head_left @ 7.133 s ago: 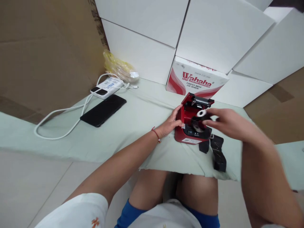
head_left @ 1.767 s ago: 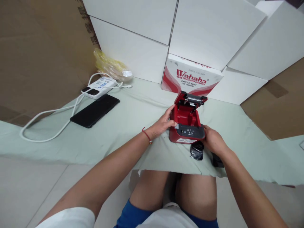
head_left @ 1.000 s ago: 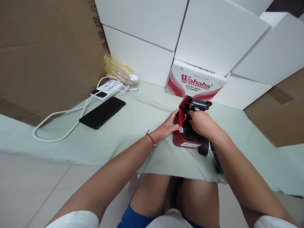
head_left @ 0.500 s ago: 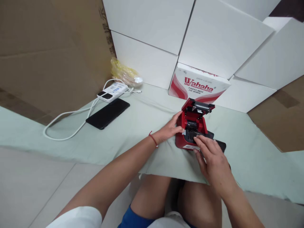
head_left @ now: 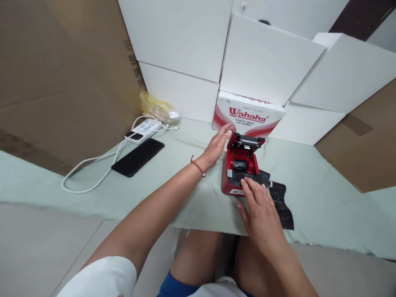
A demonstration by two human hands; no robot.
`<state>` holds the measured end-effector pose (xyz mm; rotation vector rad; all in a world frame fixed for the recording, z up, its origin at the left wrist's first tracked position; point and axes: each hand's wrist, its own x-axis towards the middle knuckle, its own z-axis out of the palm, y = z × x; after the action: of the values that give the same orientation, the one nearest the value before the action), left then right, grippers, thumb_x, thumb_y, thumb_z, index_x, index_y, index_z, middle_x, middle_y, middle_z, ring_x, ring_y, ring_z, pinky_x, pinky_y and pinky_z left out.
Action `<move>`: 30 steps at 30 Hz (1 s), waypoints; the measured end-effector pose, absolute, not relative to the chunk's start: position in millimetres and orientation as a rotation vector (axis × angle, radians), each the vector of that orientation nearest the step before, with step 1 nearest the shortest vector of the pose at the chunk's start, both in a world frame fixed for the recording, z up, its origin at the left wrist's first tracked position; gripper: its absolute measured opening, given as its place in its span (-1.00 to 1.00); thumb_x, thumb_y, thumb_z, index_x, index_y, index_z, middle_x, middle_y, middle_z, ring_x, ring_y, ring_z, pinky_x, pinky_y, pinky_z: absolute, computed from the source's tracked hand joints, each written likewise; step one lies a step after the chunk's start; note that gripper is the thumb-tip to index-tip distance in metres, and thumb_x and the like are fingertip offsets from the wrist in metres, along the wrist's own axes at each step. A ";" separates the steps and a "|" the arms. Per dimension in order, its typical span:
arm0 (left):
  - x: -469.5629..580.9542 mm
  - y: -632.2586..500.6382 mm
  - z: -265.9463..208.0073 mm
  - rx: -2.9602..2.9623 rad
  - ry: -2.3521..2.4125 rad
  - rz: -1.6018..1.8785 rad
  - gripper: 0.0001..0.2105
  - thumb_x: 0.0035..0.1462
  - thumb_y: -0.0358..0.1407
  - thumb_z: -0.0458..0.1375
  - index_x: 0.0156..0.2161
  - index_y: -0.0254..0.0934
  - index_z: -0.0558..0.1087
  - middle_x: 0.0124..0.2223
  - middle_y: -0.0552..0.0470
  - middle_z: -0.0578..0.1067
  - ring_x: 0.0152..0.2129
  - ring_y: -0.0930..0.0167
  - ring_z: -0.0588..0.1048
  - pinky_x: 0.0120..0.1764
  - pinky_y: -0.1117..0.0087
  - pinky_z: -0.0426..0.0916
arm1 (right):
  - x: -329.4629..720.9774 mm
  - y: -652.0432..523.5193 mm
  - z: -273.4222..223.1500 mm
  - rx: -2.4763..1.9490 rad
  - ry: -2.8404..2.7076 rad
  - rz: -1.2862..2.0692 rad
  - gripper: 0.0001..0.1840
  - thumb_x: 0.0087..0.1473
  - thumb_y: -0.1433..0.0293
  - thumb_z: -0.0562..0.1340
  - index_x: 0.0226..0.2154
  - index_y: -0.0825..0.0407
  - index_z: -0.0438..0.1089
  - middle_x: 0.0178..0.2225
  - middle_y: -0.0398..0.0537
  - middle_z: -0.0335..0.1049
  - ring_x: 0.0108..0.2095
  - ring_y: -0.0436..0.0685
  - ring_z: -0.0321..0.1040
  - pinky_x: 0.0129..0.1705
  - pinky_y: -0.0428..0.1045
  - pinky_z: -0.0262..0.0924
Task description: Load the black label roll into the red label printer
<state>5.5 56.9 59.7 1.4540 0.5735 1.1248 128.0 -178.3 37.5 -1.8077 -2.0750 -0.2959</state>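
A small red and black printer point(head_left: 227, 175) stands on the green cloth with its lid point(head_left: 247, 142) raised. A dark roll point(head_left: 240, 166) sits inside it. My left hand point(head_left: 216, 144) is at the upper left corner of the lid, its fingertips closed on that edge. Over the front of the opening lies my right hand point(head_left: 260, 206), fingers stretched, tips on the dark part at the printer's front. To the right of the printer is a black, film-like sheet point(head_left: 280, 202), partly behind my right hand. What lies under the right fingertips is hidden.
A black phone point(head_left: 137, 157), a white power bank point(head_left: 144, 131) with a white cable point(head_left: 74, 191) and a yellow plastic bag point(head_left: 154, 106) are at the left. Behind the printer stands a Wahaha box point(head_left: 247, 113) against white boxes point(head_left: 182, 99). Cardboard stands at both sides.
My left hand has moved from the printer's left side up to the lid. My right hand stays at the front, and more of the black sheet shows. The view has shifted.
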 end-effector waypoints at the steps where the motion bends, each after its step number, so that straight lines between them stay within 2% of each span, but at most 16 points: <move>1: 3.8 53.8 64.9 1.491 0.570 1.097 -0.46 0.40 -0.03 0.00 0.34 -0.27 0.35 0.45 -0.17 0.36 0.45 0.17 0.26 0.49 0.08 0.07 | 128.1 -179.0 38.0 -1.812 -2.072 -0.280 -0.25 0.35 0.48 0.15 0.51 -0.02 0.05 0.39 0.17 0.33 0.38 0.34 0.29 0.46 0.40 0.12; 4: -9.8 33.7 63.7 1.641 0.571 1.069 -0.45 0.45 0.01 -0.04 0.32 -0.30 0.37 0.34 -0.20 0.48 0.35 0.17 0.39 0.44 0.07 0.16 | 129.4 -181.2 39.3 -1.811 -2.069 -0.234 -0.20 0.34 0.49 0.12 0.54 -0.08 -0.03 0.41 0.15 0.32 0.39 0.33 0.30 0.46 0.42 0.10; 5: -15.5 25.1 58.3 1.683 0.576 1.093 -0.43 0.46 0.03 -0.06 0.36 -0.30 0.32 0.20 -0.18 0.60 0.26 0.19 0.47 0.43 0.05 0.17 | 130.1 -182.1 39.5 -1.807 -2.070 -0.224 -0.19 0.34 0.49 0.12 0.55 -0.10 -0.05 0.42 0.15 0.31 0.40 0.32 0.29 0.46 0.42 0.09; 7: -25.6 8.1 43.7 1.725 0.565 1.093 -0.40 0.48 0.06 -0.08 0.41 -0.26 0.25 -0.04 -0.09 0.69 0.11 0.21 0.57 0.38 0.04 0.22 | 131.4 -183.8 39.7 -1.803 -2.069 -0.205 -0.19 0.35 0.50 0.11 0.55 -0.11 -0.06 0.43 0.14 0.30 0.41 0.31 0.27 0.46 0.43 0.10; 11: -32.8 -13.8 19.9 1.811 0.576 1.120 -0.57 0.46 0.00 -0.03 0.17 -0.21 0.48 0.01 -0.12 0.69 0.13 0.17 0.57 0.33 0.07 0.26 | 133.0 -185.7 41.5 -1.806 -2.054 -0.150 -0.27 0.35 0.49 0.12 0.51 -0.05 0.07 0.44 0.16 0.26 0.43 0.30 0.23 0.43 0.38 0.17; 14: -30.2 -14.3 16.6 1.863 0.555 1.144 -0.66 0.38 -0.11 0.09 0.13 -0.23 0.46 -0.05 -0.11 0.69 0.06 0.18 0.59 0.31 0.06 0.26 | 134.9 -185.7 44.0 -1.819 -2.051 -0.109 -0.31 0.34 0.46 0.14 0.47 -0.01 0.15 0.43 0.19 0.27 0.41 0.32 0.26 0.40 0.38 0.22; 16: -28.2 -8.1 17.3 1.827 0.495 1.093 -0.58 0.26 -0.17 0.21 0.18 -0.24 0.41 -0.07 -0.10 0.67 0.05 0.17 0.59 0.29 0.07 0.30 | 137.3 -185.4 44.7 -1.815 -2.067 -0.104 -0.33 0.35 0.44 0.14 0.46 -0.01 0.17 0.42 0.19 0.30 0.38 0.34 0.29 0.37 0.39 0.26; 18: -26.2 0.7 16.0 1.763 0.431 1.056 -0.36 0.10 -0.22 0.31 0.28 -0.27 0.31 -0.02 -0.12 0.64 0.12 0.14 0.54 0.33 0.05 0.26 | 139.7 -185.3 44.2 -1.794 -2.088 -0.116 -0.33 0.37 0.41 0.14 0.47 -0.01 0.15 0.42 0.19 0.28 0.39 0.36 0.28 0.36 0.39 0.27; 20: -23.3 9.3 10.7 1.694 0.405 1.064 -0.11 -0.03 -0.23 0.36 0.41 -0.26 0.16 0.22 -0.20 0.53 0.31 0.08 0.39 0.45 -0.01 0.08 | 141.0 -185.7 42.5 -1.771 -2.097 -0.128 -0.31 0.38 0.39 0.15 0.50 -0.03 0.09 0.44 0.19 0.26 0.40 0.37 0.25 0.35 0.38 0.28; 22: -18.8 14.7 2.1 1.594 0.398 1.032 0.09 -0.11 -0.25 0.38 0.52 -0.16 -0.02 0.53 -0.20 0.17 0.52 0.06 0.06 0.53 0.01 -0.15 | 140.7 -186.5 40.3 -1.759 -2.092 -0.130 -0.26 0.39 0.38 0.15 0.53 -0.07 0.00 0.45 0.18 0.22 0.42 0.37 0.22 0.36 0.38 0.27; 24: -13.7 15.6 -7.0 1.444 0.363 0.953 0.19 -0.11 -0.27 0.35 0.56 -0.05 -0.18 0.64 -0.05 -0.18 0.59 0.10 -0.19 0.54 0.06 -0.26 | 138.9 -187.3 37.7 -1.758 -2.080 -0.128 -0.24 0.41 0.38 0.14 0.55 -0.10 -0.07 0.47 0.18 0.20 0.44 0.36 0.18 0.37 0.39 0.25; 26: -9.7 12.6 -13.6 1.304 0.309 0.875 0.20 -0.09 -0.28 0.30 0.57 0.00 -0.29 0.65 0.04 -0.27 0.59 0.13 -0.20 0.54 0.09 -0.21 | 136.6 -188.0 35.1 -1.762 -2.072 -0.128 -0.23 0.42 0.38 0.13 0.56 -0.12 -0.10 0.47 0.19 0.18 0.46 0.36 0.16 0.37 0.40 0.23; 28: -8.1 8.5 -16.3 1.236 0.284 0.832 0.21 -0.07 -0.29 0.28 0.57 0.03 -0.34 0.65 0.07 -0.23 0.58 0.13 -0.10 0.53 0.08 -0.11 | 134.9 -188.6 33.9 -1.768 -2.065 -0.134 -0.24 0.42 0.39 0.12 0.55 -0.14 -0.09 0.47 0.18 0.20 0.44 0.36 0.18 0.38 0.43 0.20; 30: -8.4 5.6 -16.2 1.228 0.294 0.813 0.21 -0.06 -0.31 0.28 0.57 0.05 -0.35 0.65 0.07 -0.20 0.57 0.11 -0.06 0.51 0.04 -0.02 | 135.0 -188.5 36.9 -1.771 -2.052 -0.137 -0.29 0.42 0.37 0.12 0.53 -0.14 0.01 0.44 0.17 0.26 0.41 0.36 0.24 0.40 0.47 0.14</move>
<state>-8.4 5.6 -16.2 1.2277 0.2941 0.8126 135.0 -188.5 36.9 -1.7712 -2.0521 -0.1373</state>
